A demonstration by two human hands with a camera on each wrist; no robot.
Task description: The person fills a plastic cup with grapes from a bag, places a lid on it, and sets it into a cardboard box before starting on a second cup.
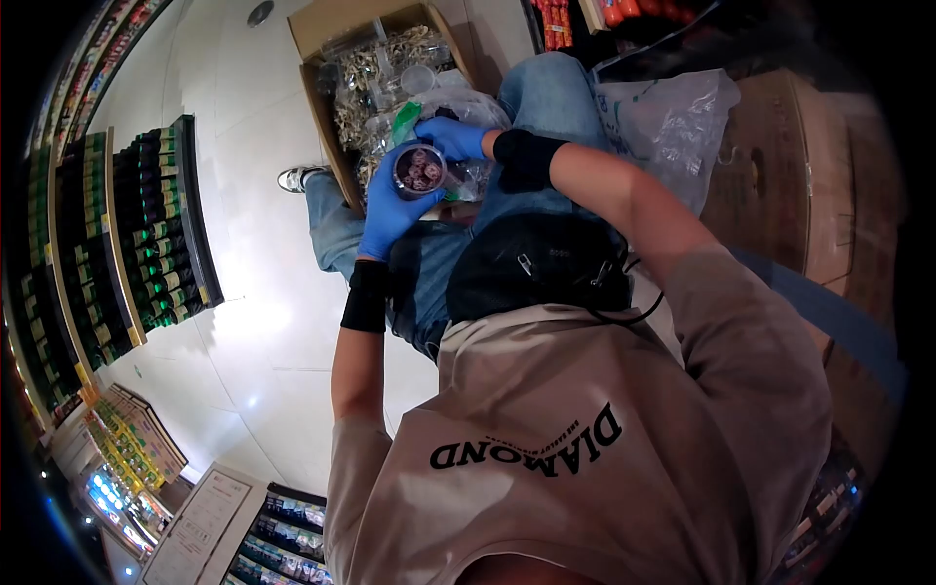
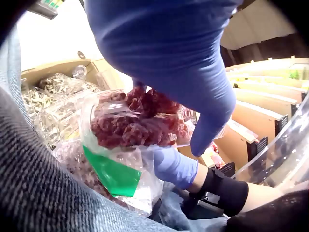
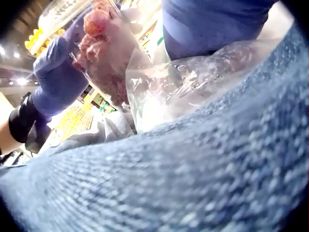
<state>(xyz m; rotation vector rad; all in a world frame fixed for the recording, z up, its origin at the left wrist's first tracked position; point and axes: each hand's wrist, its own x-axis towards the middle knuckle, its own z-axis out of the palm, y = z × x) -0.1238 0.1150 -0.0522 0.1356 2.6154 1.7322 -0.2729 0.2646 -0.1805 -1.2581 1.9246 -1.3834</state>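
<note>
The left hand (image 1: 393, 207) in its blue glove is clamping round a clear, round plastic tub (image 2: 88, 123), fingers and thumb curling about its wall. The tub is sitting above the lap, in front of an open brown cardboard carton (image 1: 336, 21), and is carrying dark-red, wrinkled dried fruit (image 1: 420, 174). The gloved right hand (image 1: 453, 138) is working just beside it, at a clear, crinkled plastic bag with a green panel (image 2: 116, 173). Its fingertips are hiding against the film, so whether they are pinching it or only touching it cannot be told.

The bag is lying between the blue denim legs (image 1: 546, 97) and the carton, where clear packs of pale, strip-like pieces (image 1: 414, 49) are showing.

The step in hand seems to be handling fruit between bag and tub; which way the fruit is going, and whether a lid is covering the tub, the pictures are not settling. The next move probably calls for the left hand to be holding the tub steady, mouth up, while the right hand is managing the bag's loose film; a tilting tub could be spilling pieces if nothing is covering it.
</note>
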